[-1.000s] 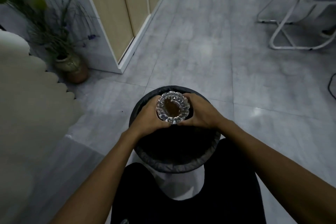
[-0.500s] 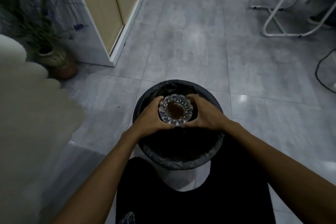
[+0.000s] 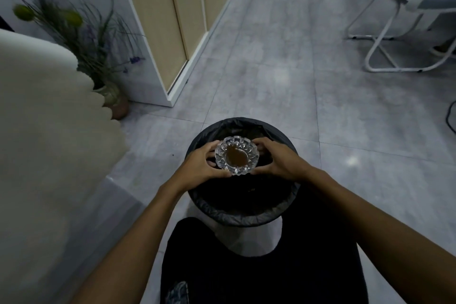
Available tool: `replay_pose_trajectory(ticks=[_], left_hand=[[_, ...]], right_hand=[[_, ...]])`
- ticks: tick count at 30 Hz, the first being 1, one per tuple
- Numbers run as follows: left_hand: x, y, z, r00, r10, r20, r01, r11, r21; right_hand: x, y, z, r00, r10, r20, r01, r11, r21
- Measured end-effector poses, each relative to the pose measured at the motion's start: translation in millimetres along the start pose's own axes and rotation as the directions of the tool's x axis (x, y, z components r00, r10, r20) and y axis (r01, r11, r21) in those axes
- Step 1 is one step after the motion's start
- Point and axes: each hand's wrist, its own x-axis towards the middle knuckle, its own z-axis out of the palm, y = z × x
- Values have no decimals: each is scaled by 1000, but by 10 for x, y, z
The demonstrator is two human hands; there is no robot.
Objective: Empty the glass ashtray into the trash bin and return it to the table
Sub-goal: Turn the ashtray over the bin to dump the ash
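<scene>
The glass ashtray (image 3: 236, 158) is round and cut-faceted, with a brown patch in its middle. It hangs upright over the open mouth of the trash bin (image 3: 243, 215), a round white bin lined with a black bag. My left hand (image 3: 202, 164) grips the ashtray's left rim and my right hand (image 3: 277, 160) grips its right rim. The inside of the bin is dark and its contents are hard to make out.
A cream scalloped cloth edge (image 3: 49, 118) fills the left side. A potted plant (image 3: 108, 96) stands by a white and wood cabinet (image 3: 158, 32). A white-framed chair (image 3: 404, 32) is at the far right, with grey tiled floor between. My dark-clothed legs flank the bin.
The ashtray stays held by both hands over the bin, with the fingers slightly spread now. The view has shifted a little; the bin sits about where it was under the hands.
</scene>
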Motion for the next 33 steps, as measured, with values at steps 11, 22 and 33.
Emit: replay_pose_trajectory(ticks=[11, 22, 33], left_hand=[[-93, 89, -68, 992, -71, 100, 84, 987, -137], [-38, 157, 48, 989, -145, 34, 144, 989, 44], [216, 222, 140, 975, -198, -103, 217, 946, 241]], right_hand=[[-90, 20, 5, 999, -32, 14, 31, 995, 97], [-95, 45, 87, 995, 50, -88, -39, 992, 121], [10, -120, 122, 945, 287, -156, -251, 944, 216]])
